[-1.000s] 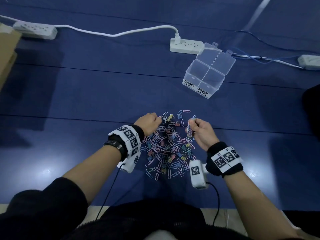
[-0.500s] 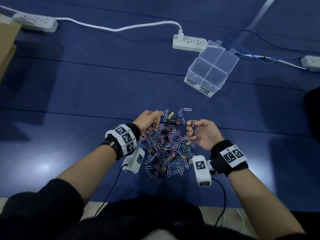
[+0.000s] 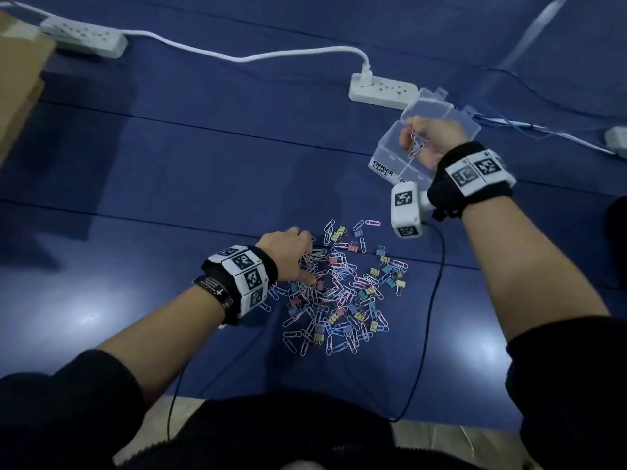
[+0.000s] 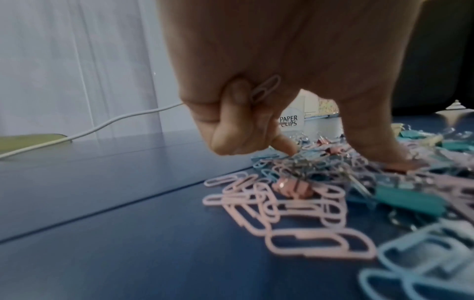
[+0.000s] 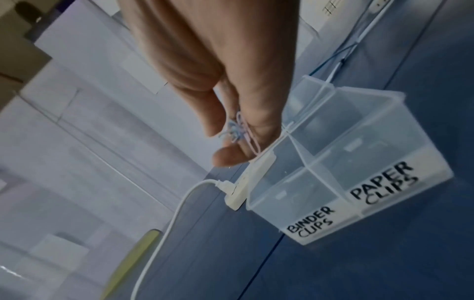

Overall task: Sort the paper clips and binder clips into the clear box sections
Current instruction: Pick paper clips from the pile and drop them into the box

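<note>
Clips [image 3: 416,144] in right hand [image 3: 432,142], above box [image 3: 390,154]

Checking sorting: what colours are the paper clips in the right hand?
Pink and blue paper clips, clearest in the right wrist view.

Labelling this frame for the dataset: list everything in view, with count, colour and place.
Clear plastic four-section box: one, labelled BINDER CLIPS and PAPER CLIPS, far right on the mat; sections look empty.
Pile of pastel paper clips and binder clips: many, pink, blue, yellow and teal, centre of the mat.
Blue floor mat: one, under everything.
White power strips: three, along the far edge, joined by white cable.
Thin blue wires: far right, behind the box.
Cardboard box: one, brown, far left.
Left hand: on the pile, a pink paper clip tucked in its grip.
Right hand: over the box, pinching several paper clips.
</note>
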{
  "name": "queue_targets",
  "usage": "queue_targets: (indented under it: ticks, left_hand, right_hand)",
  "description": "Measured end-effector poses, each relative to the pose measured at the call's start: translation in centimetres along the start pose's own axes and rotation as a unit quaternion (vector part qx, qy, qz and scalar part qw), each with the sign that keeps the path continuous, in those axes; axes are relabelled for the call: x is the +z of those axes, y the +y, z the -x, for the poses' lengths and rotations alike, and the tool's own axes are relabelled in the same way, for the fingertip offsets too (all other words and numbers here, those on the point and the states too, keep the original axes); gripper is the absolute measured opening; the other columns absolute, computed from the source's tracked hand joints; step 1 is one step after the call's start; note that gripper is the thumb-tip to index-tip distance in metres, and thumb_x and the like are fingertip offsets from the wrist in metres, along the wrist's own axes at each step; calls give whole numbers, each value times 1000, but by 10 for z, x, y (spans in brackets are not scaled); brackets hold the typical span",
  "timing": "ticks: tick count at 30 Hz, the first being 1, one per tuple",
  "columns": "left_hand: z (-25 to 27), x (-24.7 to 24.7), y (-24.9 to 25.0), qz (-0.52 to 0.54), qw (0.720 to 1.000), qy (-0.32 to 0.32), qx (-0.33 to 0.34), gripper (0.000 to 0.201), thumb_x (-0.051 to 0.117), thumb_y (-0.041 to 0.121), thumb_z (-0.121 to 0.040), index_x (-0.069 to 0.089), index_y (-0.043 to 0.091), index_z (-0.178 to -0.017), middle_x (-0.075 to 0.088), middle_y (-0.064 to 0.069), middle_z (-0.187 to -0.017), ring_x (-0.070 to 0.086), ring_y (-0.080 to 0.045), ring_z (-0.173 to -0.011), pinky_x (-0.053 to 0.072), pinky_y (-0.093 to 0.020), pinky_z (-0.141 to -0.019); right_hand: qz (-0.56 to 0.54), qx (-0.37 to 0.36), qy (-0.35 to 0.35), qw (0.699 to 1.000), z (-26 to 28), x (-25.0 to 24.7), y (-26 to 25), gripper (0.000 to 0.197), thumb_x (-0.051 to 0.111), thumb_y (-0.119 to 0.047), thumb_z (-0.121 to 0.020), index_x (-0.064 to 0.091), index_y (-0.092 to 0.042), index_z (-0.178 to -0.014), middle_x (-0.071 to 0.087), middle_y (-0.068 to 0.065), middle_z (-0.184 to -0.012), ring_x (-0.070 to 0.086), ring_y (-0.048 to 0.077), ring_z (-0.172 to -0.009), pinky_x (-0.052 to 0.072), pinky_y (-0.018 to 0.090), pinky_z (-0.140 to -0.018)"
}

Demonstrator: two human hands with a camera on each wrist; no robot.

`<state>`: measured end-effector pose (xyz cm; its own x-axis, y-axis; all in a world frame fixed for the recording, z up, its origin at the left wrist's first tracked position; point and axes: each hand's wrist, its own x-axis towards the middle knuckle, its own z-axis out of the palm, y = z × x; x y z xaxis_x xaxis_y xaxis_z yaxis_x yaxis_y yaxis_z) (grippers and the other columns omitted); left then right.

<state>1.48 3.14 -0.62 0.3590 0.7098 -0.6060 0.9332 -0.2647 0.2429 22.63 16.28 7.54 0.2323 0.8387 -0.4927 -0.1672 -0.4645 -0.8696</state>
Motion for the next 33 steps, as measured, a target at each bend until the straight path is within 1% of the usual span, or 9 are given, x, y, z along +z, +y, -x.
queue_targets:
  ticks: [4,8,12,15,17,21,24,30,33]
  left_hand:
    - [1,5,0,19,1000,15,9,68,72,45,-74,42,17,-129,47,-4,-129,58,-24,-108,47,-35,-87]
    - [4,4,1,13,999,27,28,44,61,40,-85,50,16,-121,49,-2,-128,58,-23,-106,45,-32,-83]
    - [6,7,3,-14,999,14,34,33,50,41,-92,55,15,-112,52,-3,-119,60,-22,-98,46,-32,-79]
    - [9,7,3,-61,997,5,46,37,40,41,-96,54,12,-114,53,-5,-120,61,-23,-98,47,-34,-80]
    - [11,8,4,-79,995,8,57,39,34,37,-99,51,7,-117,53,-8,-120,61,-25,-98,47,-35,-78]
    - [10,7,1,100,994,27,29,23,33,28,-98,46,11,-88,51,-8,-93,49,-22,-77,39,-30,-68]
    - [5,3,-3,258,966,24,-4,30,39,21,-97,33,19,-68,40,3,-70,37,-14,-60,30,-23,-52]
    - [-7,-25,4,478,877,6,-34,10,41,15,-97,44,16,-87,50,2,-69,36,-7,-48,28,-11,-31]
    - [-23,-59,22,554,832,40,-8,20,41,13,-97,47,15,-78,41,0,-60,31,-2,-34,20,-9,-28]
  right_hand:
    - [29,0,77,997,-28,10,-4,26,35,11,-89,45,-4,-70,39,7,-65,40,15,-53,39,24,-48]
    - [175,30,121,977,-45,10,1,13,43,-3,-90,45,-11,-79,45,5,-71,41,13,-55,38,19,-36]
    - [288,-27,85,954,-51,8,14,30,45,-8,-90,44,-10,-60,49,5,-73,46,18,-64,38,25,-57]
    - [335,-73,84,936,-42,9,24,22,46,-9,-88,64,3,-86,56,8,-78,50,21,-84,44,32,-74]
    - [375,-94,69,920,-35,9,32,26,45,-6,-84,65,7,-96,63,20,-90,53,23,-85,47,32,-78]
    - [433,-148,13,889,-15,6,48,25,44,-2,-88,66,1,-100,67,16,-110,55,15,-88,37,11,-73]
    - [446,-177,0,878,-2,4,57,22,49,-3,-87,67,-3,-100,68,14,-108,53,9,-86,37,10,-75]
    - [394,-264,29,880,30,-4,64,24,46,2,-85,64,-1,-100,66,14,-109,55,12,-94,34,7,-80]
    - [364,-303,61,879,45,-12,74,21,47,2,-85,64,-2,-97,65,15,-106,53,13,-91,38,8,-78]
